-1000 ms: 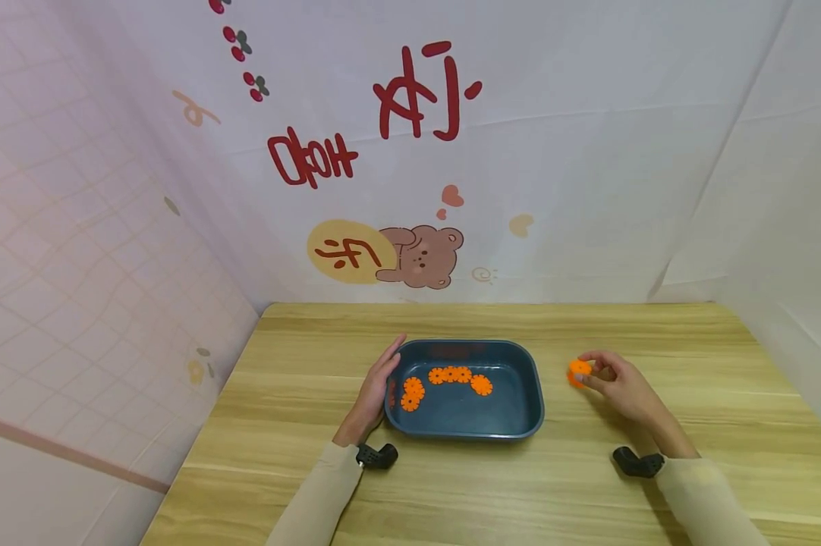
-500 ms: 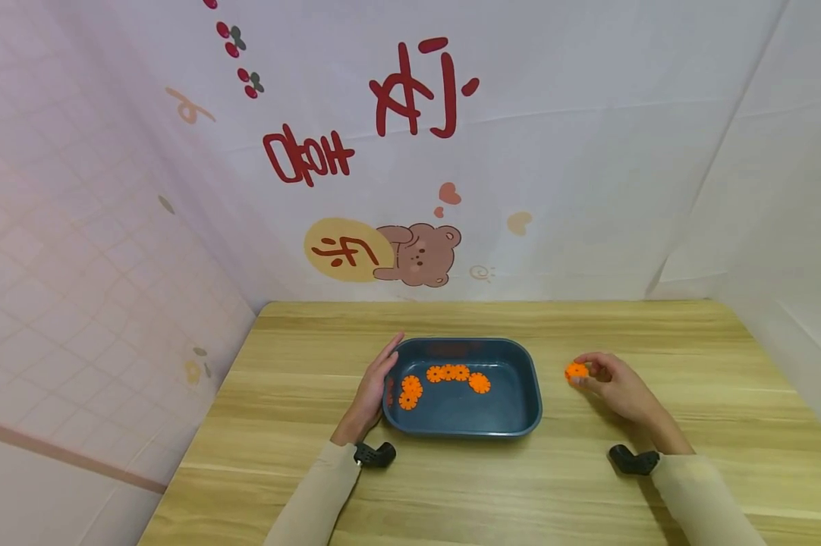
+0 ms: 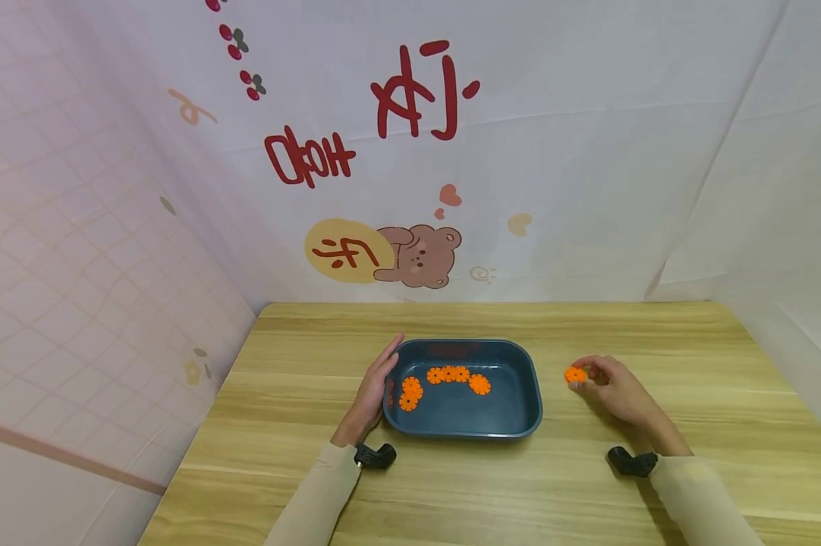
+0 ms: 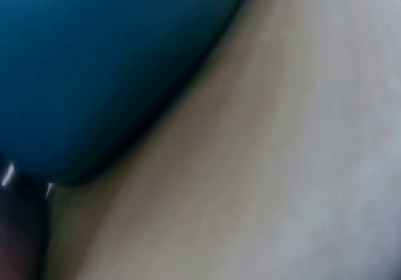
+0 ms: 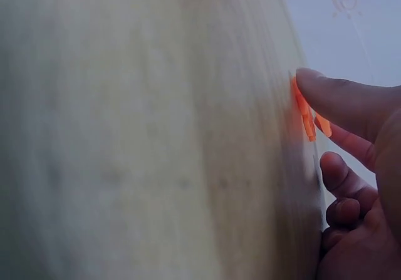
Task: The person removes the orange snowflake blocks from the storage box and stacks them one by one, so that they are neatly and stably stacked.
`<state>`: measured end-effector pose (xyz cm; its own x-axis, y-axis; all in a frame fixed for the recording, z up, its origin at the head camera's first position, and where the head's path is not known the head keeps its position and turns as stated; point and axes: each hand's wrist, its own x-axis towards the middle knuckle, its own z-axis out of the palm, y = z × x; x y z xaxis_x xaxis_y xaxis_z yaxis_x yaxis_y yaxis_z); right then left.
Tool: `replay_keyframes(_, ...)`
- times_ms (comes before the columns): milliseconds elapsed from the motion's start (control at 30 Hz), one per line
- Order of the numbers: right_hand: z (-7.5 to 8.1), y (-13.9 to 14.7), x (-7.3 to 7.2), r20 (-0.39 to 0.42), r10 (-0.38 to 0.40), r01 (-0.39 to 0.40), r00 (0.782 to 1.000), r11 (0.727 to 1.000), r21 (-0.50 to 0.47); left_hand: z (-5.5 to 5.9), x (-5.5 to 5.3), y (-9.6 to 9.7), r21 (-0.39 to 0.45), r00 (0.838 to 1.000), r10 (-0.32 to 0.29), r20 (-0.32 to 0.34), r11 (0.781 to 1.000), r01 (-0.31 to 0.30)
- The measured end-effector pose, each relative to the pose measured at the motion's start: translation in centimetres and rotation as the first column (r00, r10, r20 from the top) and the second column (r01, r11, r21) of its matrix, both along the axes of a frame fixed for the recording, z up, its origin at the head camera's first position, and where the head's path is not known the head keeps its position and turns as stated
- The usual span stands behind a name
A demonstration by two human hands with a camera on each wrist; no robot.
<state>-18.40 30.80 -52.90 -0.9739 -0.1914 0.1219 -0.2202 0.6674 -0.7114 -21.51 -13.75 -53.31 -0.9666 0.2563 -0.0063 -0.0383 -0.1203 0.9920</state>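
Observation:
My left hand (image 3: pixel 372 390) lies along the left wall of a dark blue-grey rectangular tray (image 3: pixel 461 437), its fingers stretched along the rim. Inside are several flat orange interlocking discs (image 3: pixel 479 384) with notched edges, some joined in a short row (image 3: pixel 448 374) and others overlapping near the left end. To the right of the tray, my right hand (image 3: pixel 618 388) pinches orange interlocking discs (image 3: pixel 575 375) between thumb and fingers, low over the table. The right wrist view shows two orange edges (image 5: pixel 304 114) at the thumb; the fingers partly hide the rest. The left wrist view is blurred, mostly tray wall (image 4: pixel 94 73).
The tray stands on a wood-grain table (image 3: pixel 492 493). A white printed cloth (image 3: pixel 588 152) with a cartoon bear hangs behind the table's far edge, and more cloth borders the left and right sides. Black wrist cameras (image 3: pixel 632 461) sit at both cuffs.
The orange discs in my right hand have tilted and shifted slightly left, now lying flatter in view. The left hand and the tray stay in place.

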Motion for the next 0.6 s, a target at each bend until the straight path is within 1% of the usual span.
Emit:
replay_keyframes(133, -0.09, -0.07, 0.04, -0.023, 0.006, -0.006, 1.0, 1.0, 0.012, 0.03, 0.07, 0.0, -0.001, 1.0, -0.001, 0.0, 1.0, 0.001)
replay_keyframes(233, -0.09, -0.1, 0.07, -0.023, 0.011, -0.011, 1.0, 1.0, 0.002, 0.06, 0.12, 0.02, -0.001, 1.0, 0.0, 0.003, 1.0, 0.0)
replay_keyframes(600, 0.3, -0.15, 0.0, 0.028, -0.005, 0.005, 1.0, 1.0, 0.009, 0.0, 0.04, 0.05, 0.031, 1.0, -0.005, 0.006, 1.0, 0.005)
